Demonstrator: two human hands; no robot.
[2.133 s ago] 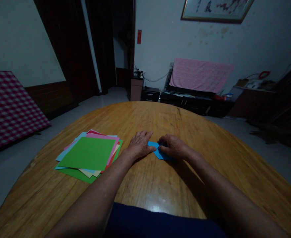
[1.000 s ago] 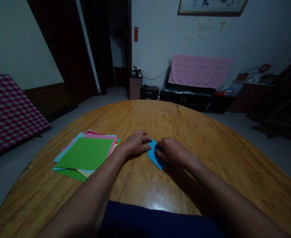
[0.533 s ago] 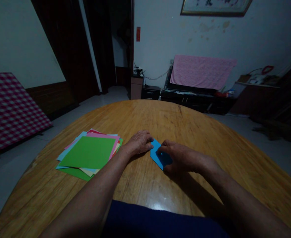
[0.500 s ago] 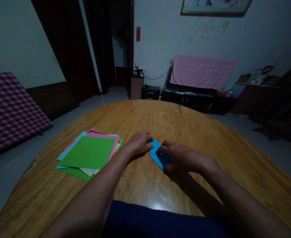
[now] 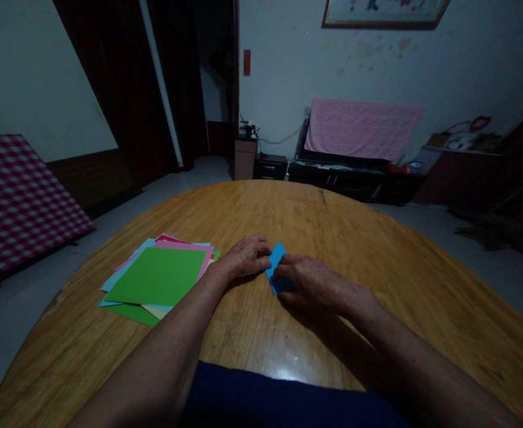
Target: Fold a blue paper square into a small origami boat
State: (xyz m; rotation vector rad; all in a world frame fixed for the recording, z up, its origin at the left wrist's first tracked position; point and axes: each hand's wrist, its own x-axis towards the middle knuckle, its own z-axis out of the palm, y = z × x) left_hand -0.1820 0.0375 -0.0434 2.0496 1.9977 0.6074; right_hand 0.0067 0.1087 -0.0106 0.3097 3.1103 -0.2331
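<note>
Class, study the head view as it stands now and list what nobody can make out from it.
- Blue paper's far right part: head view, under the right hand.
- Sheets low in the stack, and their number: head view, covered by the green top sheet and left forearm.
- Top of the framed picture: head view, cut off by the upper edge.

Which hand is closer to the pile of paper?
Left. Your left hand is just right of the pile; your right hand is farther right, at the blue paper.
</note>
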